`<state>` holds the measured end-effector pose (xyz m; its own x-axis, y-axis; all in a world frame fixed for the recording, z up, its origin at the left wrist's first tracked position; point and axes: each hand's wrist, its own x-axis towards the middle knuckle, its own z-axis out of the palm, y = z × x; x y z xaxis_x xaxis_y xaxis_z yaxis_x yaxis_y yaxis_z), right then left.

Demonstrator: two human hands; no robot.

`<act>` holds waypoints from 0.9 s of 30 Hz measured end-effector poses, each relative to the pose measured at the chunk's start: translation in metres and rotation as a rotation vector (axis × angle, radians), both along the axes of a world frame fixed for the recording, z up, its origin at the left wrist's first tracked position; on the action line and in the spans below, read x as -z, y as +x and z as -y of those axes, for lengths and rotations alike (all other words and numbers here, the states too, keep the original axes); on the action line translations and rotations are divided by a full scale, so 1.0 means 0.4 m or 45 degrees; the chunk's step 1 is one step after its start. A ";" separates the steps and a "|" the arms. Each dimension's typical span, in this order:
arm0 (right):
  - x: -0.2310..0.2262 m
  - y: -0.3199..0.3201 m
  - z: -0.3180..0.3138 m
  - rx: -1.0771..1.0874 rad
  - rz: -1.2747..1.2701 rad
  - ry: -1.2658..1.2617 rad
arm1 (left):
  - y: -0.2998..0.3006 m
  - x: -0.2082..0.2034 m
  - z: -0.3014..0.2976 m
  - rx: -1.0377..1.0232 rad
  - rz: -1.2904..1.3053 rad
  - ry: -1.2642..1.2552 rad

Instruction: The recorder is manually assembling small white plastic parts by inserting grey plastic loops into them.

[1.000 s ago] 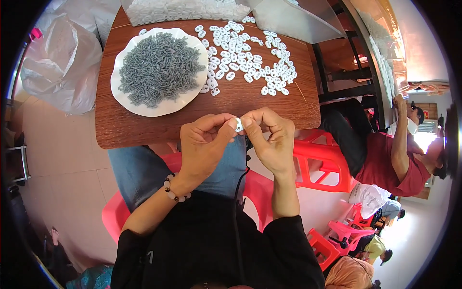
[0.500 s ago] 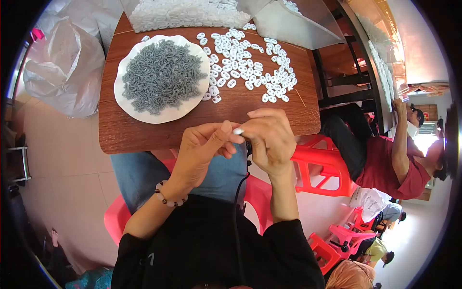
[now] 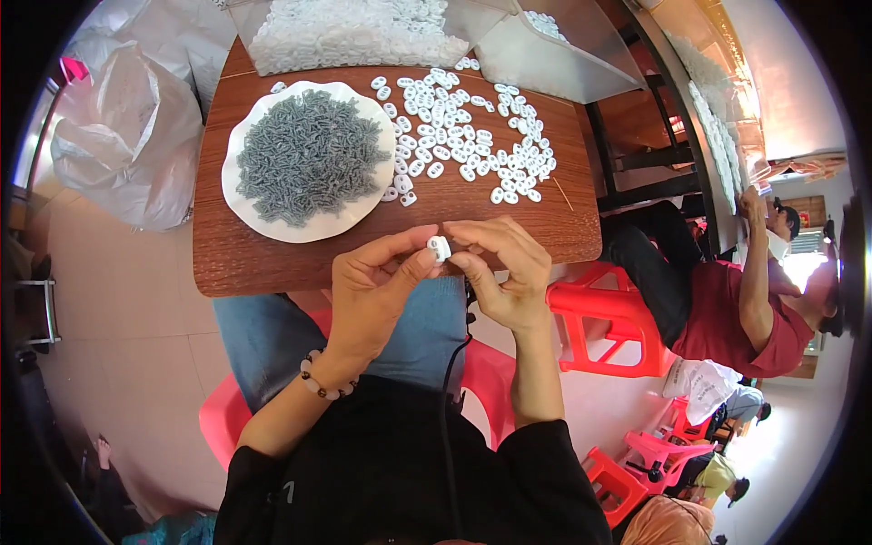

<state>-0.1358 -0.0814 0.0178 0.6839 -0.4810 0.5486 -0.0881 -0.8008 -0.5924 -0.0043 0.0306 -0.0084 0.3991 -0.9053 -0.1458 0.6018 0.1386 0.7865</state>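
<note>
Just off the table's near edge, my left hand [image 3: 372, 286] pinches a small white two-holed plastic cord lock [image 3: 440, 248] between thumb and fingers. Its holes show at the left end. My right hand [image 3: 509, 272] is close against the right side of the piece, thumb and forefinger apart; whether they touch it is hard to tell. Beyond my hands, a scalloped white plate [image 3: 234, 195] carries a heap of small grey spring-like pieces [image 3: 309, 159]. Many similar white cord locks [image 3: 468, 150] lie scattered on the brown table [image 3: 545, 232], right of the plate.
Clear plastic bins of white pieces [image 3: 359, 36] stand along the far edge. A thin stick [image 3: 563, 193] lies at the table's right. Large white bags [image 3: 127, 136] are at left. A red stool [image 3: 609, 318] and a person in a dark red shirt [image 3: 745, 318] are at right.
The white cord lock has turned in my left fingers, so its holed end now shows. My right thumb and forefinger have spread apart beside it.
</note>
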 end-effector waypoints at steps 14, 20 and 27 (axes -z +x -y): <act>-0.009 0.003 -0.034 0.100 -0.024 0.586 | -0.014 0.016 0.000 0.002 -0.001 0.029; -0.012 0.005 -0.037 0.125 -0.075 0.757 | -0.011 0.037 0.000 0.080 -0.124 0.023; -0.008 0.002 -0.037 0.129 -0.089 0.744 | -0.010 0.040 -0.001 0.122 -0.180 0.013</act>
